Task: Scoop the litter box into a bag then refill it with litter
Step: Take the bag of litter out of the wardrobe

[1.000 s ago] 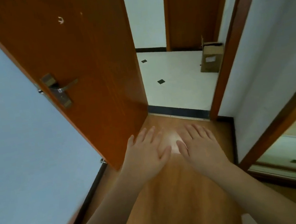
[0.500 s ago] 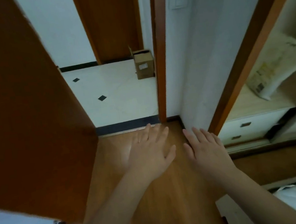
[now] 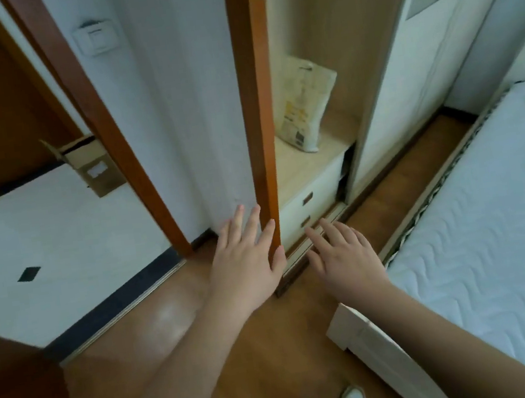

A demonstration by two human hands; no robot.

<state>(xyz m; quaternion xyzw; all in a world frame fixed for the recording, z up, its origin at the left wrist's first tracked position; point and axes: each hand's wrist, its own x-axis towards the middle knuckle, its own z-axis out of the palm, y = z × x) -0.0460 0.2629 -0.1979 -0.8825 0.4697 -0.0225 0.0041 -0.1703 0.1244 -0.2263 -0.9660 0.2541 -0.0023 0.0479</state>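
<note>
Both hands empty, fingers spread flat: left hand (image 3: 246, 261) and right hand (image 3: 345, 254) held out over the wooden floor (image 3: 257, 349). No litter box in view. Pale bag (image 3: 304, 106), possibly litter, leans upright on the wardrobe shelf (image 3: 309, 159) near its back corner. Best approach: step close, grip the bag low with both hands. Its yellow print is too blurred to read.

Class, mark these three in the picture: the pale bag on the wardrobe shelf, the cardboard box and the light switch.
pale bag (image 3: 304, 106): head view, middle of its front face.
cardboard box (image 3: 93, 166): head view, its front side.
light switch (image 3: 96, 40): head view, centre of its plate.
</note>
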